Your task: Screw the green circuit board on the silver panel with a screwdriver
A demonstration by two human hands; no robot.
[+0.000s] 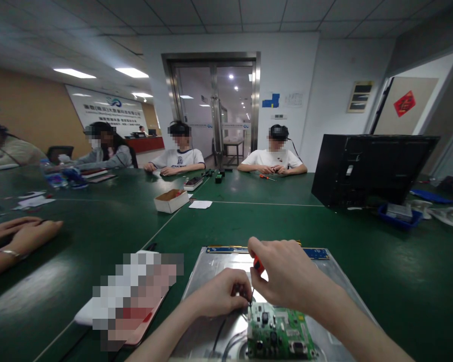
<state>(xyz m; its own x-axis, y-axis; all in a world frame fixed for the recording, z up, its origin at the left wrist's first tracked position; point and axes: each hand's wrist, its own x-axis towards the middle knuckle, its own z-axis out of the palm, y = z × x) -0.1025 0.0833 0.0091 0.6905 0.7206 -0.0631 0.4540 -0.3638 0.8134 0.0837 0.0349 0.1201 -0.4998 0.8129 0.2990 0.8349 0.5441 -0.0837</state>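
Observation:
My right hand (285, 269) grips the red handle of a screwdriver (257, 264), whose thin shaft points down to the upper left corner of a green circuit board (281, 329). Close by that corner, my left hand (226, 291) is closed, its thumb and fingers pinched near the screwdriver tip. Whatever is between those fingers is hidden. The board lies on the silvery back of a flat metal panel (198, 281). Along the panel's far edge runs a narrow blue circuit strip (317, 253), partly covered by my right hand. Dark wires show at the board's left side.
Left of the panel lie blurred phone-like objects (136, 296). Another person's hands (26, 236) rest at the far left. Beyond are a small open box (171, 201), a white paper (200, 204) and a large black monitor (370, 168). Several people sit around the green table (272, 221).

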